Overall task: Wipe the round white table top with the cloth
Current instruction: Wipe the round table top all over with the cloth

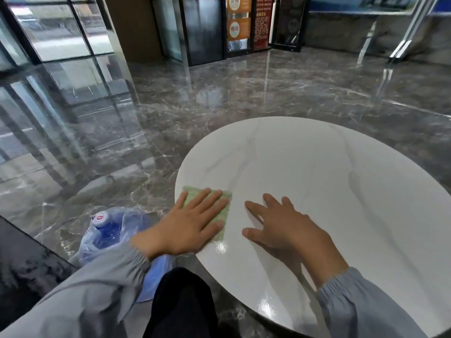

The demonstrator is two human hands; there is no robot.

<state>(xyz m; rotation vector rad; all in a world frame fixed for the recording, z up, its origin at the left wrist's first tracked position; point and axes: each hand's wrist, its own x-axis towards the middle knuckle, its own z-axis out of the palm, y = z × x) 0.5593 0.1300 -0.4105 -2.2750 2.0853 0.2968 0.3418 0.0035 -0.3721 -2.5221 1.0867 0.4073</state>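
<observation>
Both hands lie flat with straight fingers, and neither one is curled round anything. Left hand (192, 225): fingers (214, 198) close together and extended, thumb out to the side, palm pressing a pale green cloth (225, 214) onto the table top (329, 181). The cloth sits at the near left edge of the round white top, its corners showing past the fingertips and its lower part hidden under the palm. Right hand (285, 228): fingers spread wide, resting directly on the bare top just beside the cloth, not touching it. Grey sleeves (97, 289) cover both wrists. On the dark marble floor (219, 89), left of the table, a clear plastic bag (129, 215) holds one large blue water bottle (107, 232), capped; fill level cannot be determined.
</observation>
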